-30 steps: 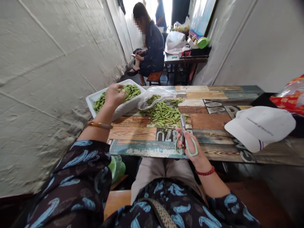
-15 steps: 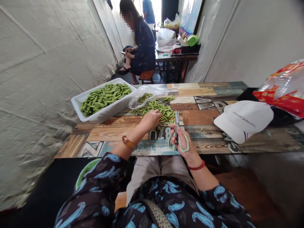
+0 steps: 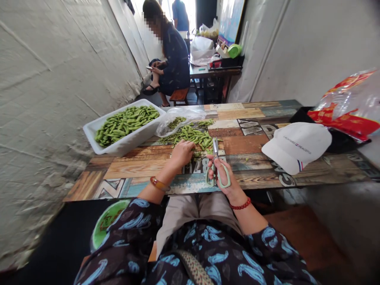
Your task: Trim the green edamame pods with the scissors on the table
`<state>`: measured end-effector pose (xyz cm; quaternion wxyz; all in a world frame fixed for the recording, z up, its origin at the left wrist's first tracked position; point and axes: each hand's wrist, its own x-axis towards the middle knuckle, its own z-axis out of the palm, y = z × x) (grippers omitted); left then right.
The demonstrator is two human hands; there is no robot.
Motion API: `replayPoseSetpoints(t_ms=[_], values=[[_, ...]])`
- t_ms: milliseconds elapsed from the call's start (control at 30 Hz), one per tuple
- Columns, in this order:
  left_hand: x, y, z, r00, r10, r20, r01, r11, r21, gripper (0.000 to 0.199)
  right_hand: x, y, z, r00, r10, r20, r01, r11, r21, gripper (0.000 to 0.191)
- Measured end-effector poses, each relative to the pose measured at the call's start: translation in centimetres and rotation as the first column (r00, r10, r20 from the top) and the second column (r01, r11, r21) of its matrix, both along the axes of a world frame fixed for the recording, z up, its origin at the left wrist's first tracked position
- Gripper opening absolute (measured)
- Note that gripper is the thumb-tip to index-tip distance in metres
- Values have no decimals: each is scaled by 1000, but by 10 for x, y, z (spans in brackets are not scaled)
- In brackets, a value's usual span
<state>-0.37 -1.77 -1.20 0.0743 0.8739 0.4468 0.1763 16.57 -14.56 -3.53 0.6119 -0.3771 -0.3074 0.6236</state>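
Note:
My right hand (image 3: 226, 178) is wrapped round the pale green handles of a pair of scissors (image 3: 215, 148). Their blades point away from me and stand slightly apart. At the near edge of a loose pile of green soybean pods (image 3: 197, 134), my left hand (image 3: 184, 152) has its fingers curled down and close together. Whatever lies under those fingertips is hidden. Behind the pile, a clear plastic bag (image 3: 194, 113) lies with small green trimmings (image 3: 176, 122) at it. To the left, a white tub (image 3: 130, 139) holds many more pods.
A white cap (image 3: 297, 146) lies on the wood-patterned table (image 3: 246, 144), with a red and clear package (image 3: 344, 114) behind it. Below the table's left edge is a green basin (image 3: 102, 223). Beyond, a person (image 3: 175, 59) sits on a stool beside another table (image 3: 219, 72).
The view has shifted a little to the right. My left hand has drawn slightly nearer to me at the pile's edge. The scissors stay in my right hand.

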Motion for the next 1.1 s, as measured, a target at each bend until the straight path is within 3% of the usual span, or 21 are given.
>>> replayPoseSetpoints(t_ms=[67,100,200,267,333,433,533,633,867,1100], values=[[0,1,-1,966,70,250,-42,992,-116,10,-1,-1,0,1000,-3,10,3,1000,6,42],[0,1,-1,912,126,391,-46,977,-209,9,0,-1,0,1000,-2,12,2,1000,7,43],[-3,-4,6,651,297,698,91,883,-461,19,5,1,5,998,30,58,-31,999,15,45],[-5,-10,14,515,360,778,201,831,-518,27,15,7,14,982,69,176,-80,995,58,48],[-5,-15,21,439,403,803,254,801,-542,31,26,18,25,934,110,340,-161,979,124,52],[-3,-19,27,368,445,816,320,763,-561,32,42,42,40,718,78,692,-316,922,224,54],[2,-16,27,331,462,823,392,726,-565,34,49,64,44,452,-197,870,-376,842,386,56],[5,-10,25,323,462,826,427,708,-563,33,49,80,39,334,-273,902,-443,800,406,58],[9,10,24,360,399,843,414,742,-528,25,47,110,42,312,-233,921,-535,758,373,57],[15,26,17,373,382,846,466,711,-526,22,51,124,33,336,-276,901,-521,742,422,53]])
